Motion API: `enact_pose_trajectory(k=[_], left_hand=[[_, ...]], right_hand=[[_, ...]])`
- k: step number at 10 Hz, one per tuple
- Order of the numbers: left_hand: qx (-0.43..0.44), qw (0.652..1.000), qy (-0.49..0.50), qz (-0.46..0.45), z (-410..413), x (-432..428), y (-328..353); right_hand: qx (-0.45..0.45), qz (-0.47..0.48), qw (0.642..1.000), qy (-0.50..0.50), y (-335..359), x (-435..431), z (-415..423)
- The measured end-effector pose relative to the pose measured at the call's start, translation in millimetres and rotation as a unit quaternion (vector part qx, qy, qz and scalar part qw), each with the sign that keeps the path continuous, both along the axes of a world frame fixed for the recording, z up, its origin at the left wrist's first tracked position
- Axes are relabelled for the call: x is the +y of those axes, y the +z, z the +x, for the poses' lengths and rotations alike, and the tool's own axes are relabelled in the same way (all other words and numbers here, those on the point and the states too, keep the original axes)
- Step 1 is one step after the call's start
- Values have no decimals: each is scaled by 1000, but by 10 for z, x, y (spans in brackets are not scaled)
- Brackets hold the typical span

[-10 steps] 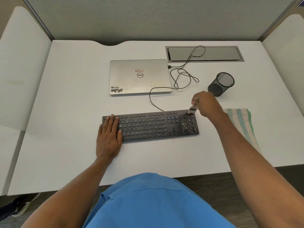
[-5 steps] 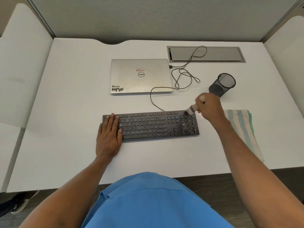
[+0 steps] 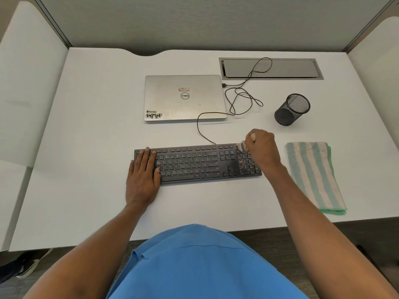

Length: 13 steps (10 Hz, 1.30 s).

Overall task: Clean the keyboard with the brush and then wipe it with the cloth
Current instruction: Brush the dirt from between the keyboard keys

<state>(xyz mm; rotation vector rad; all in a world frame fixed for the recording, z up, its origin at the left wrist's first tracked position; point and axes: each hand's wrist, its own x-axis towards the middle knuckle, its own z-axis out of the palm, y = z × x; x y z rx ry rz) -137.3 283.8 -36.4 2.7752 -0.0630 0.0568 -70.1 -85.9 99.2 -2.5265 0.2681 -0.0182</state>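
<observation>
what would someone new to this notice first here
The black keyboard in the middle stands out: the right hand grips a small brush at its number-pad end, the left hand rests flat on its left end. A folded green-striped cloth lies to its right; a closed silver laptop sits behind.

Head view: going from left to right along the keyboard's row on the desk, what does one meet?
In order: left hand → keyboard → brush → right hand → striped cloth.

Right hand (image 3: 262, 149) drew brush (image 3: 241, 145) leftward along keyboard (image 3: 194, 165).
</observation>
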Motion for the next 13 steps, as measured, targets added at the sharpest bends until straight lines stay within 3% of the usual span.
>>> enact_pose_trajectory(k=[3,6,8,10,13], left_hand=[[-1,1000,-1,0,-1,-1,-6],[-6,1000,-1,2,-7,3,-2],[-5,1000,0,1,-1,3,-11],[-4,1000,-1,3,1,0,-9],[-1,1000,-1,7,5,1,-11]], right_hand=[[-28,3,1000,-12,59,65,54],[37,-45,998,-11,32,2,128],[6,-44,999,-14,46,56,66],[44,-61,997,-2,18,-24,91],[35,-22,999,-19,37,-32,57]])
